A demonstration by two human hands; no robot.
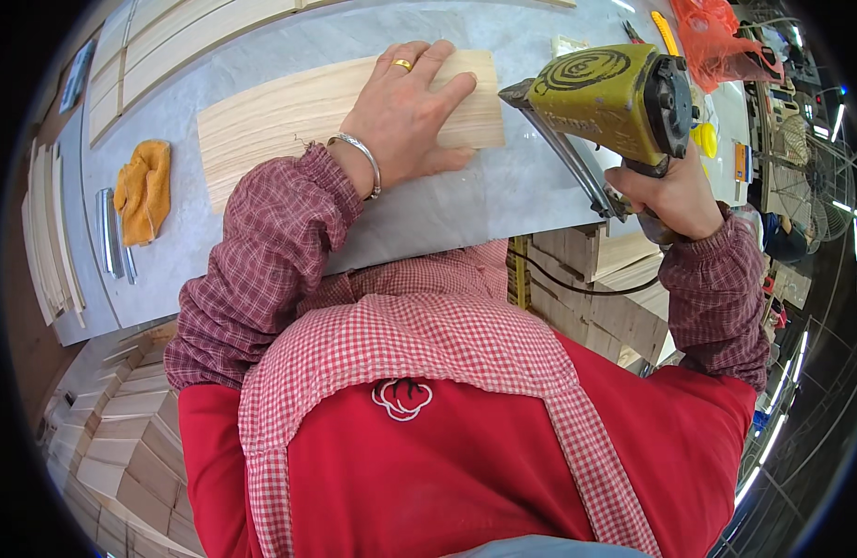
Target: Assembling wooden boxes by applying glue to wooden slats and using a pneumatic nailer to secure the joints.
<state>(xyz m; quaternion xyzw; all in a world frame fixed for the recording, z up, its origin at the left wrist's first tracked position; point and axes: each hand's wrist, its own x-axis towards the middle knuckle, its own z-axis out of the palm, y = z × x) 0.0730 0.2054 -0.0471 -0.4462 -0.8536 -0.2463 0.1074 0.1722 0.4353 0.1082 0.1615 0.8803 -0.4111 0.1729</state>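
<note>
While my left hand (405, 116) lies spread on the board (280, 121), apparently steadying it flat on the table (428, 209), my right hand (678, 197) grips the nail gun (591, 107), pointing its nose (516, 93) at the board's right end, contact unclear.

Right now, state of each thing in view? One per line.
Wooden board: flat on table.
Left hand: open, resting on board.
Nail gun: held, nose by board's right edge, contact unclear.
Right hand: closed around nail gun.
Orange cloth: crumpled.
Metal strips: lying beside cloth.
Red plastic bag: crumpled.
</note>
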